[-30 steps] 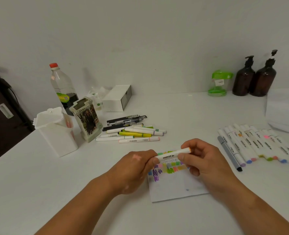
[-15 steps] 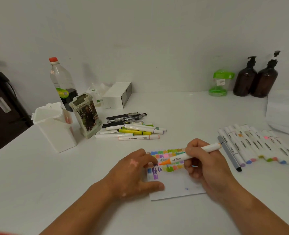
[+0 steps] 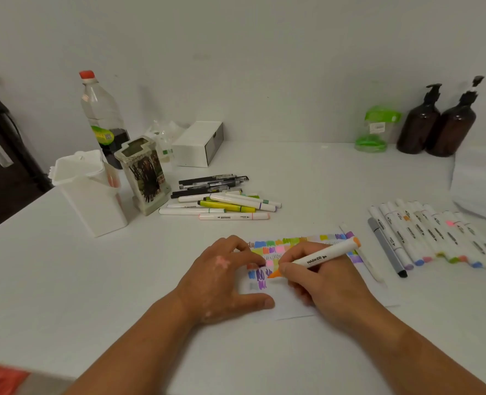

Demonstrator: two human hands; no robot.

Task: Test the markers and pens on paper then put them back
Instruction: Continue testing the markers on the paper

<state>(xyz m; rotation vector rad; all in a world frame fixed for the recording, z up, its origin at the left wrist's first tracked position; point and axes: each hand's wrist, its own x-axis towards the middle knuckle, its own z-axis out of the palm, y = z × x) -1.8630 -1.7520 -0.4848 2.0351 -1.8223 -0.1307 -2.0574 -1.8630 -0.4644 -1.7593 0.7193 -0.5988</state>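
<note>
While the left hand (image 3: 221,283) lies flat on the paper (image 3: 293,306), the right hand (image 3: 321,283) grips an orange marker (image 3: 325,255).

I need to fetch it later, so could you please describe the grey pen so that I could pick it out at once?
Look at the row of white markers lying on the table's right side. The grey pen lies at the row's left edge, nearest the paper. It alone has a slim grey barrel and dark tip.

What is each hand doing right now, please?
Left hand: open, flat, pressing the paper.
Right hand: closed on the orange marker, tip at the paper.
</note>
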